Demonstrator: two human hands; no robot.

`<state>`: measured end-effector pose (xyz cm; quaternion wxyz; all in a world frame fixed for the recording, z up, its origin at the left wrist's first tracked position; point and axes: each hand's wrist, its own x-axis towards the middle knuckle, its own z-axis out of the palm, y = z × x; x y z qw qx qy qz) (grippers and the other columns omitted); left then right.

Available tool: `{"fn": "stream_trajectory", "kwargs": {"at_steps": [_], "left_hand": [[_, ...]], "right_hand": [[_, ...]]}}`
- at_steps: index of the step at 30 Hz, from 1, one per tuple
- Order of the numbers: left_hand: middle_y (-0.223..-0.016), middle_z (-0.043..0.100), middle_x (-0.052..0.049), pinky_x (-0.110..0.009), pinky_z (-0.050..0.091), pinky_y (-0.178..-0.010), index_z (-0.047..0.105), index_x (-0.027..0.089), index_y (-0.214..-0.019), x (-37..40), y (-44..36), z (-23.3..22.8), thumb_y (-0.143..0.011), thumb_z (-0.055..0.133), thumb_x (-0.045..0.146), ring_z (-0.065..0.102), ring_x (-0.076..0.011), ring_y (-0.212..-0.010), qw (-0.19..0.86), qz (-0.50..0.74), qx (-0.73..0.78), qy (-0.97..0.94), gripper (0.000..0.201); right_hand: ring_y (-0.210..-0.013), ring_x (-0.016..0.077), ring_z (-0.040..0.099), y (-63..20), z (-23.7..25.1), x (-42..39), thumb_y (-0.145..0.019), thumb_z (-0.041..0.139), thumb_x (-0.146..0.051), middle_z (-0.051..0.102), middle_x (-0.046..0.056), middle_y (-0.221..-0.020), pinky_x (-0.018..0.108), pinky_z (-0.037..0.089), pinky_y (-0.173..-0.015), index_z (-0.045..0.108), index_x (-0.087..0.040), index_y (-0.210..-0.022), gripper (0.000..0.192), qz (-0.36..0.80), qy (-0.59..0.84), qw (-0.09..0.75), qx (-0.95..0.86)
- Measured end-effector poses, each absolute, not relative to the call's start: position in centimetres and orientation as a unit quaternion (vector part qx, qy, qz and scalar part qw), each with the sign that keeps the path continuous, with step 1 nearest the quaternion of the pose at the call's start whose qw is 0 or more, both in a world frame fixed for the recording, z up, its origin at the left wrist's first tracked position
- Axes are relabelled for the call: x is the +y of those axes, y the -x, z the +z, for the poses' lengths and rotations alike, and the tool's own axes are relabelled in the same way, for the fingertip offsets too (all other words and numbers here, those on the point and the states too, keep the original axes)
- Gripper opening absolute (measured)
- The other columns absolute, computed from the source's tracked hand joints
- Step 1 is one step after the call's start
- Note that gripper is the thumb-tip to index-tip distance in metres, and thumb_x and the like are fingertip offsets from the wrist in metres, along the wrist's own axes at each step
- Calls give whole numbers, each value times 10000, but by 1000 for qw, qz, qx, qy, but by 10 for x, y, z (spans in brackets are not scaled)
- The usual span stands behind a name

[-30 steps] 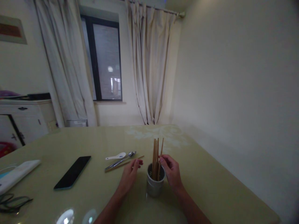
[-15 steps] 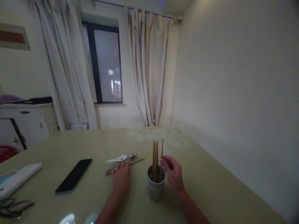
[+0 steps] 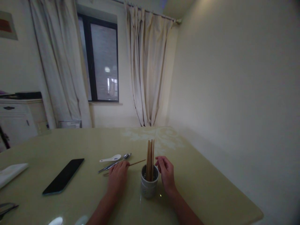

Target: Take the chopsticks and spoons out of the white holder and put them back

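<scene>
Left hand [image 3: 117, 177]: palm down, fingers together and pointing away, lying flat just left of the cup [image 3: 149, 187]; bare forearm runs back toward the lower edge. Right hand [image 3: 166, 172]: just right of the cup, raised on its edge, fingers loosely curled toward the cup's rim, holding nothing; bare forearm angles down and right.

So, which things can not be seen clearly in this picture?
- Head view: left hand covers the middle of the lone chopstick; grip unclear.
- Chopsticks: lower ends hidden inside the holder.
- Right hand: fingers curled by the holder; contact too dim to tell.
- Dark object: cut off by the left edge.
</scene>
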<state>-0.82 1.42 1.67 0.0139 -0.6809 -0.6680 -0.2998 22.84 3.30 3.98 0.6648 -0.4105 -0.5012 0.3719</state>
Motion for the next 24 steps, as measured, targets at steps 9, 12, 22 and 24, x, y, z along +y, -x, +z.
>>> {"fn": "stream_trajectory", "kwargs": {"at_steps": [9, 12, 22, 24], "left_hand": [[-1090, 787, -65, -307, 613, -910, 782, 291, -1177, 18, -15, 8, -1039, 506, 322, 760, -209, -1020, -131, -484, -469, 727, 311], [-1126, 777, -75, -299, 607, -952, 775, 304, -1232, 12, -23, 13, -1037, 512, 283, 743, -205, -1066, -161, -473, -425, 755, 328], [-1170, 798, -81, -431, 599, -1005, 767, 244, -1171, 37, 6, -2, -1025, 455, 249, 737, -258, -1115, -33, -501, -556, 663, 344], [-1171, 790, -99, -462, 575, -1010, 765, 217, -1161, 38, 21, 0, -989, 443, 162, 721, -281, -1115, 20, -440, -630, 639, 370]], "right_hand": [[-639, 236, 655, -223, 28, 40, -680, 860, -686, 742, 58, -679, 329, 515, -620, 811, -150, -754, 544, 498, 395, 593, -494], [-654, 243, 688, -219, 31, 38, -633, 925, -592, 763, 54, -702, 338, 542, -642, 807, -163, -761, 463, 547, 363, 569, -496], [-749, 231, 748, -251, 47, 47, -780, 808, -669, 818, 105, -897, 315, 567, -652, 651, -203, -936, 515, 365, 410, 733, -402], [-719, 204, 733, -266, 54, 49, -797, 796, -663, 808, 81, -862, 308, 565, -666, 620, -207, -978, 521, 304, 399, 790, -352]]}}
